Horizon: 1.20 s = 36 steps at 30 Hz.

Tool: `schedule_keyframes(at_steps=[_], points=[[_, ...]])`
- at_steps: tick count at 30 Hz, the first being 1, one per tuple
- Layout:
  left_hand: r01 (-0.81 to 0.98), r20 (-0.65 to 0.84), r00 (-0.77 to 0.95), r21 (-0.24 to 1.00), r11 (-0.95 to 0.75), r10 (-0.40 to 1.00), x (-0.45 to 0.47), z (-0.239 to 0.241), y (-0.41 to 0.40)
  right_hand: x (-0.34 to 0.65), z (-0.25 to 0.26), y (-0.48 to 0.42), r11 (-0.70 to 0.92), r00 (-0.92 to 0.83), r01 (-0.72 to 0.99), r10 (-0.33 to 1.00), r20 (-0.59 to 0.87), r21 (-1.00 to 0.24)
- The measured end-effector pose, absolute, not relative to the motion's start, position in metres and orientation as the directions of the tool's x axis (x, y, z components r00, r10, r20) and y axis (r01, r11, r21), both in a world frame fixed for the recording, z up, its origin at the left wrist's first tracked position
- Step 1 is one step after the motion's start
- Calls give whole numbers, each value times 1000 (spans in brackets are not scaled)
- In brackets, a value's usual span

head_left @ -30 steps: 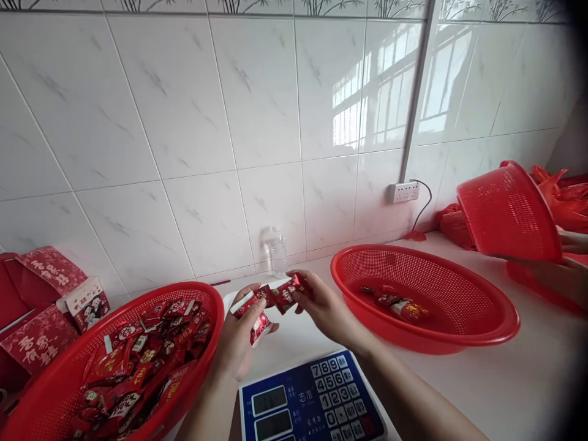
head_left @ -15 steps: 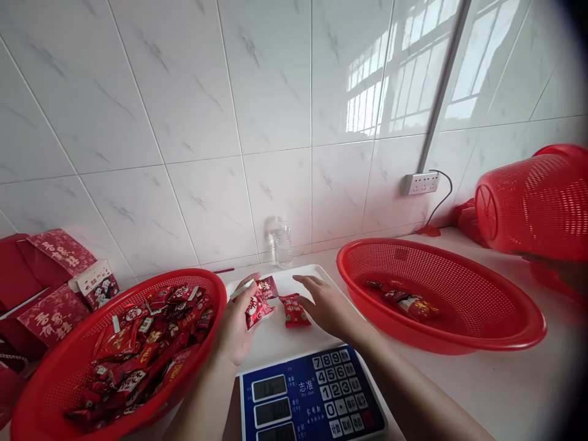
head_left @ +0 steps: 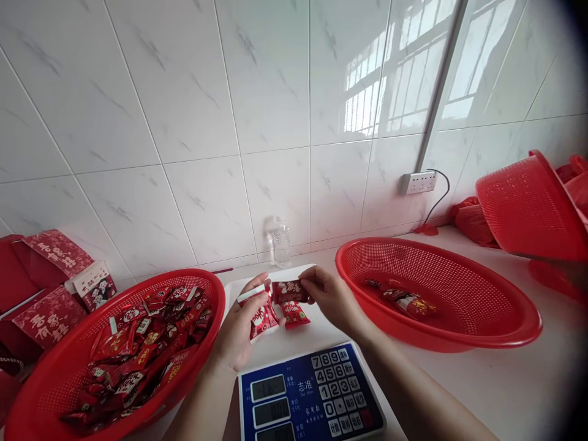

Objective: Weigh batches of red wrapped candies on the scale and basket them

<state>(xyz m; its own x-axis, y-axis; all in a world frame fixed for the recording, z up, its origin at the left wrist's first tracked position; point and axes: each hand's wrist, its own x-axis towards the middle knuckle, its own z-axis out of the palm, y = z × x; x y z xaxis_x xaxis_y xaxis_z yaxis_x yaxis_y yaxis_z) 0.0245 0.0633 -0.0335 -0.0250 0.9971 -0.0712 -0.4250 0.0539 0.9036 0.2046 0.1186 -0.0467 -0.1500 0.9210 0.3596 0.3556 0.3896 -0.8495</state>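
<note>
Dark-red packet [head_left: 287, 292], right end pinched between the right hand's [head_left: 333, 300] thumb and fingers, over the white tray [head_left: 280, 346]; red-and-white packet [head_left: 264, 316] gripped by the left hand [head_left: 236, 331] alongside. Risk, as judged: a slack pinch could drop it onto the red packet [head_left: 296, 316] beneath. Writing: scale [head_left: 305, 392] nearer than the grip, "志准 Zhi zhun", keys 0–9; box [head_left: 43, 318] far left of it, "吾家有"; packet lettering uncertain.

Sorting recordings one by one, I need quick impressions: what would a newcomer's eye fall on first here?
Probably the left red basket, heaped with wrapped packets, and the right red basket, holding just a few. Between them, the left hand holds a red-and-white packet and the right hand a dark red packet over a white tray beyond a blue scale panel.
</note>
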Motion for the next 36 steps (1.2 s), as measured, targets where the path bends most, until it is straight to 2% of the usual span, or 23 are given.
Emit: schedule_keyframes(at_steps=[3, 6, 10, 13, 15, 17, 18, 22, 24, 26, 28, 31, 34, 36], points=[[-451, -70, -96, 892, 19, 993, 22, -31, 66, 223, -43, 126, 335, -88, 508, 937, 339, -793], [-460, -57, -103, 888, 3, 993, 21, -31, 67, 236, -42, 131, 289, -114, 641, 952, 284, -711], [-440, -75, -76, 898, 34, 994, 24, -36, 68, 231, -39, 123, 305, -166, 720, 948, 272, -624], [-401, -24, -40, 916, 6, 999, 29, -43, 67, 210, -37, 104, 428, -326, 596, 902, 283, -679], [-326, 54, -26, 943, -59, 998, 33, -47, 65, 195, -38, 90, 514, -502, 349, 808, 307, -783], [-226, 120, -15, 967, -120, 993, 36, -50, 63, 183, -41, 79, 522, -557, 183, 753, 350, -833], [-189, 138, -6, 972, -136, 990, 37, -50, 62, 179, -42, 76, 514, -548, 157, 756, 358, -843], [-239, 110, 33, 966, -99, 993, 36, -47, 60, 175, -43, 75, 468, -463, 205, 820, 336, -860], [-294, 62, 46, 955, -46, 997, 34, -45, 61, 181, -41, 80, 479, -406, 273, 843, 352, -834], [-275, 33, 46, 961, -19, 998, 30, -44, 63, 190, -39, 89, 494, -326, 365, 862, 388, -789], [-164, 52, 37, 985, -45, 998, 24, -44, 65, 200, -40, 99, 484, -246, 468, 875, 417, -739], [121, 97, 19, 988, -98, 995, 16, -43, 67, 209, -49, 116, 416, -181, 619, 901, 395, -666], [388, 109, 19, 915, -108, 994, 11, -39, 66, 209, -60, 127, 400, -204, 694, 907, 370, -599], [464, 71, 108, 878, -114, 992, 9, -37, 64, 208, -63, 128, 435, -273, 703, 895, 351, -562]])
